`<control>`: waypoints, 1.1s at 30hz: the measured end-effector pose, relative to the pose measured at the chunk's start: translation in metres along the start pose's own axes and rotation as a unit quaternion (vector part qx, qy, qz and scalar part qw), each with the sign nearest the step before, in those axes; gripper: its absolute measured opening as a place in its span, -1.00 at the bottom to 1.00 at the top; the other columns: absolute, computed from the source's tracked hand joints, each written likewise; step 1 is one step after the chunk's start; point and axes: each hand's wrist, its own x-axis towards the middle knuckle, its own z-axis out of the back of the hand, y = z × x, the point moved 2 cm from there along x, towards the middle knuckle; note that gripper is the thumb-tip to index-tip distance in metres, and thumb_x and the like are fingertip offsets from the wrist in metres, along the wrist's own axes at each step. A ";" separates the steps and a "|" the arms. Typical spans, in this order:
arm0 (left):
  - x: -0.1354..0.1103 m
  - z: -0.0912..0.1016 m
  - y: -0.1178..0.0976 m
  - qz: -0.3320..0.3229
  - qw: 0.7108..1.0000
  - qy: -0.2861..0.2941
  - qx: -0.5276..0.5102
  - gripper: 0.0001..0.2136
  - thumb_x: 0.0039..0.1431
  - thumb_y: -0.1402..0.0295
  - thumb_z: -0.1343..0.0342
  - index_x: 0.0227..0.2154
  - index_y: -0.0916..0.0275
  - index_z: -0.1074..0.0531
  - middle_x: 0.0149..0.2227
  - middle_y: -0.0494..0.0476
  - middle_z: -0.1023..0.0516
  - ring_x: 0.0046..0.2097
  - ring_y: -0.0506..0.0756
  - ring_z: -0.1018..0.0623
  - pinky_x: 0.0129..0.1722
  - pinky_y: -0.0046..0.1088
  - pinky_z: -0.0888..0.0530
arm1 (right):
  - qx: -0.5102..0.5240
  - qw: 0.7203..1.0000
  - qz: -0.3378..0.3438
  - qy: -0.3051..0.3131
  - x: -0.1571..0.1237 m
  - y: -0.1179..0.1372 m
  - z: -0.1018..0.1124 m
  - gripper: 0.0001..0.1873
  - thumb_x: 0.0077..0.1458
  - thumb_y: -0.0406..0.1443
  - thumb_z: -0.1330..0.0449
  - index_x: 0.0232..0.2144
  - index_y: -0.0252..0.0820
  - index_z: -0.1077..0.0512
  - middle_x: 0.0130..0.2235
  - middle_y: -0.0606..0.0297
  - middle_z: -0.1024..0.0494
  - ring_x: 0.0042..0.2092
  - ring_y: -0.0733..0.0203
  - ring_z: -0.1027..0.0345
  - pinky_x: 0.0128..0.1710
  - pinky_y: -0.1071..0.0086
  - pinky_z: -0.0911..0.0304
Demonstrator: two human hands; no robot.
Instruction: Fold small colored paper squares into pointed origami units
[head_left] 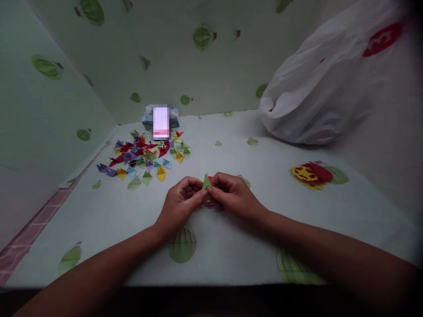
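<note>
A small piece of folded green paper point(206, 182) is pinched between both hands at the middle of the table, its pointed tip upward. My left hand point(185, 196) grips its left side with thumb and fingers. From the other side, my right hand point(233, 193) presses it, thumb in front. Bits of red, orange and purple paper show behind and beneath the fingers, mostly hidden by them. To the left and farther back lies a loose heap of small folded paper pieces point(145, 154) in purple, red, green, yellow, orange and blue.
A lit phone point(161, 123) leans upright against a patterned box point(175, 118) at the back. On the right, a large white plastic bag point(307, 97) rests near the wall. Yellow and red paper cut-outs point(307, 174) lie in front of it. A balloon-patterned cover point(231, 255) spreads over the table.
</note>
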 end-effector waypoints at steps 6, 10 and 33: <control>0.000 0.002 -0.001 0.000 1.000 -0.016 0.019 -0.85 0.08 0.35 -0.27 -0.37 0.28 -0.42 -0.45 -0.03 -0.48 -0.45 -0.05 -0.47 -0.43 -0.53 -0.43 | 0.042 0.999 -0.011 0.011 0.001 -0.002 0.000 -0.79 0.05 -0.22 -0.25 -0.47 -0.18 -0.31 -0.50 0.41 -0.41 -0.51 0.38 -0.30 -0.54 0.48 -0.24; -0.001 0.003 -0.001 0.010 0.998 -0.018 0.057 -0.84 0.08 0.31 -0.25 -0.41 0.29 -0.42 -0.46 0.00 -0.47 -0.44 -0.03 -0.45 -0.42 -0.52 -0.40 | 0.041 0.999 -0.002 0.007 0.001 -0.003 0.000 -0.79 0.05 -0.24 -0.25 -0.48 -0.18 -0.29 -0.50 0.43 -0.37 -0.53 0.40 -0.26 -0.56 0.49 -0.22; -0.005 0.005 -0.005 -0.150 0.956 -0.065 0.243 -0.93 0.17 0.39 -0.20 -0.33 0.28 -0.49 -0.38 0.08 -0.58 -0.37 0.02 -0.55 -0.35 -0.49 -0.47 | -0.078 0.994 0.077 -0.018 -0.002 -0.004 0.001 -0.81 0.11 -0.26 -0.21 -0.48 -0.18 -0.31 -0.48 0.35 -0.41 -0.44 0.30 -0.31 -0.44 0.39 -0.24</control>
